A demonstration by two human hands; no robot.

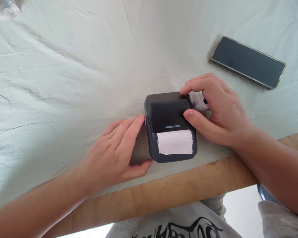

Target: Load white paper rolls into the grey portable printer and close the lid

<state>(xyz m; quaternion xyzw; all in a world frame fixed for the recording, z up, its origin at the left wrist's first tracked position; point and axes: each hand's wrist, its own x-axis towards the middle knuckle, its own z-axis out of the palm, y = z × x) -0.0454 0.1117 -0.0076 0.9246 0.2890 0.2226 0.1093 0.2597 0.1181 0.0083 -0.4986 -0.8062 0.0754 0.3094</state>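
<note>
A small black label printer [171,114] marked NIIMBOT lies on the cloth, with a strip of white paper [175,142] coming out of its front slot. My left hand [121,150] holds the printer's left side, fingertips by the side edge and thumb at the front corner. On the other side, my right hand [217,105] has its thumb on the lid and its index finger on the back right corner. A white paper roll [200,103] with a dark core sits right of the printer, partly hidden by my right hand.
A smartphone [248,62] in a clear case lies at the upper right. Wrinkled pale cloth [64,66] covers the table, whose bare wooden edge [149,198] runs along the front. Something clear and shiny [7,8] shows at the top left corner.
</note>
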